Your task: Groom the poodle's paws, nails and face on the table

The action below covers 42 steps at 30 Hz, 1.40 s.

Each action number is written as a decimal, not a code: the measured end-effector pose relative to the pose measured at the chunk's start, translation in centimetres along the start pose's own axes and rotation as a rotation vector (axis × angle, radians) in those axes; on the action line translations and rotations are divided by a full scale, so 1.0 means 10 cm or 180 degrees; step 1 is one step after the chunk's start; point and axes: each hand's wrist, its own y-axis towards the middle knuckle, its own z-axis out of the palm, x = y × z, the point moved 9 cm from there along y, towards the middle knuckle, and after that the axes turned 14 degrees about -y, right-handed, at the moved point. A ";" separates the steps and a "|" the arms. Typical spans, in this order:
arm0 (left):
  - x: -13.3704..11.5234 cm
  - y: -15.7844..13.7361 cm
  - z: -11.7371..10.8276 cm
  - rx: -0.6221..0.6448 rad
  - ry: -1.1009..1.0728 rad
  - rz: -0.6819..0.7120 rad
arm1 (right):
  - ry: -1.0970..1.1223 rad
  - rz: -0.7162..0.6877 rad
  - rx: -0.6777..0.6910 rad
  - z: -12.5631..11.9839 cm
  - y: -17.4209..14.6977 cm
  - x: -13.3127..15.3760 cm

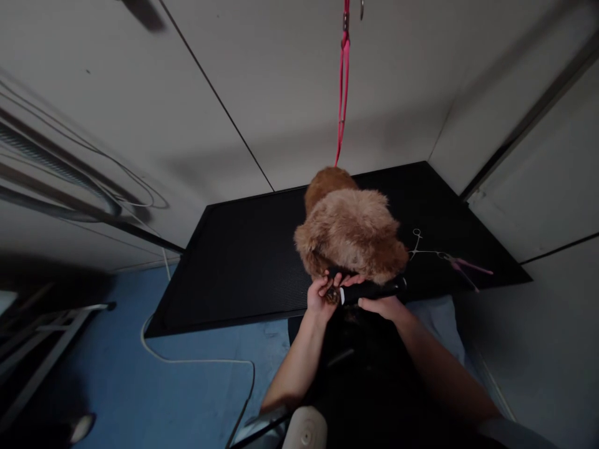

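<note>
A curly brown dog [350, 227] is on the black table with its rear toward me and its head hidden beyond its body. My left hand [319, 294] is closed around one of its paws [332, 295], with the pad side showing. In my right hand [381, 305] is a black hair clipper [372, 291], lying level. Its pale head points left and is right beside the paw; whether it touches cannot be made out.
A pink leash [343, 93] runs down from above to the dog. Metal scissors [423, 252] and a pinkish tool [468, 267] lie on the table [243, 255] to the right. Walls border the table behind and right. A pale cable [201, 360] crosses the blue floor at left.
</note>
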 end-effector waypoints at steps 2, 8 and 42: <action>0.02 -0.01 0.03 0.0134 0.0001 -0.0137 | 0.0115 0.0113 0.0043 -0.02 0.01 -0.02; 0.03 -0.01 0.03 0.0093 0.0017 -0.0176 | 0.0183 0.0361 0.0182 -0.01 0.05 -0.06; 0.08 0.10 0.44 0.1073 0.2190 0.0322 | 0.0746 0.1812 -0.2052 -1.14 -0.71 -1.21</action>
